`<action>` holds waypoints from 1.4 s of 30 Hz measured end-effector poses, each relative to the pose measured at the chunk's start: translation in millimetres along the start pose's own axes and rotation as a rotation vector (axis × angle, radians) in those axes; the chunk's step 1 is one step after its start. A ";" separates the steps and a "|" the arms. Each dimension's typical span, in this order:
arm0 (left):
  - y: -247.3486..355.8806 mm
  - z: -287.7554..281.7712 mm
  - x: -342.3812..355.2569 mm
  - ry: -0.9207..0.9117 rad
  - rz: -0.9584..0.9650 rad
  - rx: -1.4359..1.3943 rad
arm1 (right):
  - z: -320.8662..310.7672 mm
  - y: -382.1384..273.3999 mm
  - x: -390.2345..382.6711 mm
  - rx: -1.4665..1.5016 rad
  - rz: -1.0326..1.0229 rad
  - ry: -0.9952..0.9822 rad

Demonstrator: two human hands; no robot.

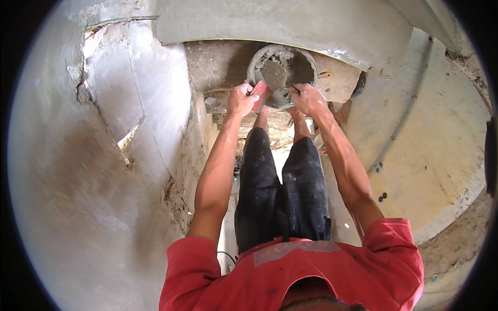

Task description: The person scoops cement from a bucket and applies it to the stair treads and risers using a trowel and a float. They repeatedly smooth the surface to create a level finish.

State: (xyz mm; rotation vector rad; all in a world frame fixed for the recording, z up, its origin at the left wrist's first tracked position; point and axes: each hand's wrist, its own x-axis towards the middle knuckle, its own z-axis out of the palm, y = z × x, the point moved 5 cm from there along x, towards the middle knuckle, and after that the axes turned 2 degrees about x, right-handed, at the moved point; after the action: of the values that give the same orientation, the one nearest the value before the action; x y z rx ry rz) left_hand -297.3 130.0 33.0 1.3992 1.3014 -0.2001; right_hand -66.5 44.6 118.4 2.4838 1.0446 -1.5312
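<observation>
Ahead of my feet stands a round bucket (315, 65) of wet grey mortar (280, 53), with mortar crusted on its rim. At the bucket's near left edge, my left hand (241, 100) is closed on a red plastering float (261, 95), which is tilted over the rim. My right hand (309, 99) is at the near right edge, its fingers closed round the handle of a trowel, most of which is hidden by the fingers. The mortar-coated trowel blade (274, 75) appears to lie inside the bucket. Grey smears mark both hands.
A smooth grey plastered wall (78, 171) rises on the left, with broken patches. Beyond the bucket curves a grey plastered ledge (290, 23). On the right is a yellowish curved surface (430, 155) with a grey conduit (404, 116). A small yellow-handled object (326, 74) lies beside the bucket.
</observation>
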 end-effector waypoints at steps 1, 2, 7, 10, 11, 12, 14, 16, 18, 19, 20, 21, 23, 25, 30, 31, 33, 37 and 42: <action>-4.0 0.0 -1.1 -0.014 -0.038 0.009 | 1.6 7.0 -3.3 0.045 -0.011 -0.009; -5.5 -2.0 -2.9 0.002 -0.001 0.024 | 1.3 16.3 -7.9 0.084 -0.011 -0.014; -19.7 -20.0 -22.4 0.092 0.029 0.050 | -12.1 63.5 -39.3 0.361 0.016 -0.192; -14.2 -33.7 -48.7 0.165 -0.132 -0.086 | -29.9 80.2 -74.2 0.587 -0.088 -0.064; -0.8 -35.9 -58.3 0.215 -0.115 -0.161 | -39.0 89.5 -85.8 0.573 -0.125 -0.034; 17.7 -34.0 -68.5 0.231 -0.081 -0.309 | -48.2 98.9 -101.5 0.675 -0.186 0.032; 70.9 -26.0 -74.6 0.178 0.024 -0.296 | -62.2 123.7 -126.0 0.681 -0.196 0.154; 129.6 -2.4 -80.5 0.126 0.093 -0.506 | -71.6 155.7 -152.4 0.836 -0.126 0.270; 198.3 23.0 -74.3 0.099 0.256 -0.420 | -79.0 189.2 -168.3 0.910 -0.025 0.367; 232.9 39.8 -65.5 0.081 0.301 -0.414 | -84.9 207.0 -177.2 1.005 -0.024 0.412; 264.7 56.8 -58.4 0.065 0.314 -0.404 | -89.2 225.4 -185.1 1.092 -0.005 0.446; 296.1 71.1 -53.2 0.075 0.377 -0.300 | -95.1 241.0 -189.1 1.134 -0.022 0.517; 359.9 105.9 -38.1 0.099 0.499 -0.120 | -109.6 275.9 -190.0 1.203 -0.052 0.614; 407.9 141.8 -19.4 0.108 0.481 -0.076 | -122.4 314.3 -183.3 1.215 -0.055 0.694; 477.9 224.3 23.3 0.084 0.462 -0.134 | -153.4 414.2 -99.3 1.022 0.030 0.748; 483.8 235.3 31.2 0.078 0.451 -0.112 | -153.1 430.2 -74.1 1.062 0.071 0.687; 491.9 251.8 46.2 0.110 0.446 -0.074 | -159.3 452.4 -25.4 1.108 0.039 0.713; 494.0 265.6 61.9 0.125 0.421 -0.102 | -177.2 471.4 55.3 0.977 -0.008 0.827; 496.1 273.3 60.7 0.193 0.401 -0.048 | -204.7 472.6 103.7 0.868 -0.115 0.736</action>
State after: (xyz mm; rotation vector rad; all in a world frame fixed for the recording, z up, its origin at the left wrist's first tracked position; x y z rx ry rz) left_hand 248.4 86.9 190.6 1.6350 1.1407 0.2405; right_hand 387.3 -191.4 -1.8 3.8394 0.6043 -1.2664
